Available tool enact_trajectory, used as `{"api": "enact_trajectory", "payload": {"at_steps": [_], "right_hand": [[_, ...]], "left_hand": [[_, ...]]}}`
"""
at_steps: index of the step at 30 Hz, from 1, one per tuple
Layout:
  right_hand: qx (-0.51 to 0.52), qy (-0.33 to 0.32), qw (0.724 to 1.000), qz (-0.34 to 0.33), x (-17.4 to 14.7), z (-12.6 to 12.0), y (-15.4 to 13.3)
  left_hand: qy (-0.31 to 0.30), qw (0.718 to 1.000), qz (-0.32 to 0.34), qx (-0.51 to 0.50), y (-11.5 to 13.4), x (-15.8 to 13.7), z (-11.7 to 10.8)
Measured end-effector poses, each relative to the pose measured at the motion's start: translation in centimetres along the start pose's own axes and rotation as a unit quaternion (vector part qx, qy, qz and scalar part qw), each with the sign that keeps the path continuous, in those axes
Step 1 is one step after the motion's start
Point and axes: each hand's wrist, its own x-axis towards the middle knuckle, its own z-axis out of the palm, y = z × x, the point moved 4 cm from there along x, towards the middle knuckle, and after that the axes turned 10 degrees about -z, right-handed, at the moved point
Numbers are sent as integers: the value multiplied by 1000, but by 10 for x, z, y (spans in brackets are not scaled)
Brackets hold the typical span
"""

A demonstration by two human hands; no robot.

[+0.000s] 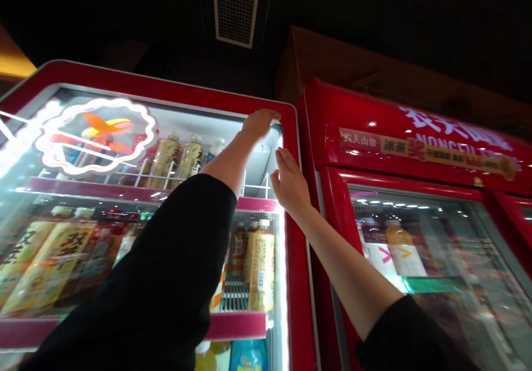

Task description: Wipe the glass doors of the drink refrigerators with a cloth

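Observation:
My left hand (261, 123) is raised to the upper right corner of the glass door of a red drinks fridge (187, 91). Its fingers point right and look stretched out against the corner, though some are hidden. Just below and to the right, my right hand (291, 185) is up beside the door's right frame, fingers extended and thumb apart, holding nothing visible. Whether its fingertips touch the frame I cannot tell. Behind the glass, yellow-labelled bottles (262, 263) stand on shelves with purple front strips (236, 325).
A second red fridge (336, 122) with a lettered header stands close on the right, bottles (403, 247) inside. A glowing scalloped sign (96, 137) shows on the left door. Overhead are a dark ceiling with a vent grille (235, 14) and a brown box-like structure (332, 55).

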Motion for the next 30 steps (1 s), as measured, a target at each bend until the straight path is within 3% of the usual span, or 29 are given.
{"api": "enact_trajectory", "payload": {"at_steps": [4,9,16,19,24,26,30], "right_hand": [[-5,51,997,61,-2,-4,9],[-8,66,995,68,-3,0,10],[-9,101,992,74,-3,4,17],[-10,100,992,75,-3,5,20],[-4,100,993,64,-3,5,19],[-5,97,993,61,-3,6,16],[-4,102,993,68,-4,6,14]], "left_hand": [[-46,996,63,54,15,-19,7],[-121,983,120,72,13,-24,-5],[-49,995,41,73,37,-16,16],[-67,991,80,85,41,-29,22],[-108,978,149,97,27,-44,10],[-106,979,133,113,26,-39,7],[-45,990,53,125,42,-34,14]]}}
